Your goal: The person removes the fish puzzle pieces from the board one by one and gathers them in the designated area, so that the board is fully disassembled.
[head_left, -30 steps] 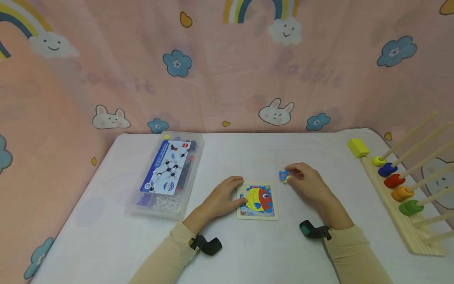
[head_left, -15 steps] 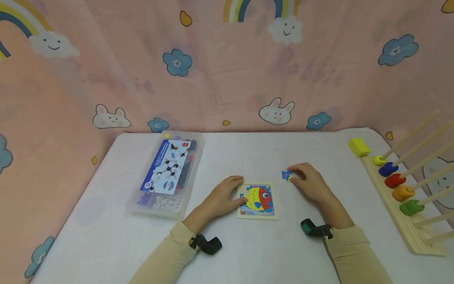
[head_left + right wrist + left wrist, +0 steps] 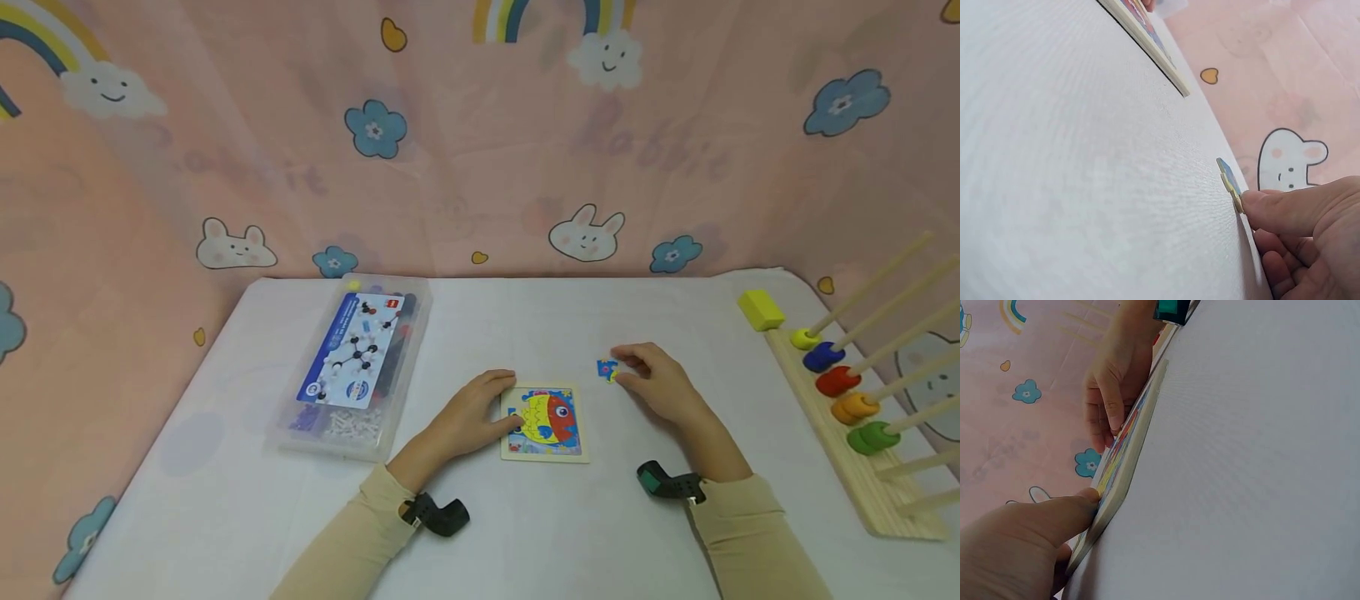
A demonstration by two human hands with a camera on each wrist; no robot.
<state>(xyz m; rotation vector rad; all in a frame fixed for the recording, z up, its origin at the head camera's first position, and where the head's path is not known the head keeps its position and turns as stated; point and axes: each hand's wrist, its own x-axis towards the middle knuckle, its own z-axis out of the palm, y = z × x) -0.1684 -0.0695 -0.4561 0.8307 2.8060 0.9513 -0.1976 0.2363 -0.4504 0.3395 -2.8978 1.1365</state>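
A square wooden fish puzzle (image 3: 551,425) lies flat on the white table, its picture showing a yellow and red fish on blue. My left hand (image 3: 470,421) holds its left side, thumb on the face and fingers along the edge; the left wrist view shows the thumb (image 3: 1069,515) pressing near the rim. Right of the board, my right hand (image 3: 660,383) pinches a small blue and yellow puzzle piece (image 3: 607,369) between thumb and fingers. Seen from the right wrist, that puzzle piece (image 3: 1230,181) is at the table surface, apart from the board.
A clear plastic box (image 3: 348,371) with a molecule-model label stands to the left. On the right is a wooden bead rack (image 3: 847,433) with upright pegs and coloured beads, a yellow block (image 3: 761,310) at its far end. A pink patterned cloth (image 3: 465,167) hangs behind the table.
My right hand has shifted slightly right with the puzzle piece, then stayed nearly still. My left hand keeps its place on the board.
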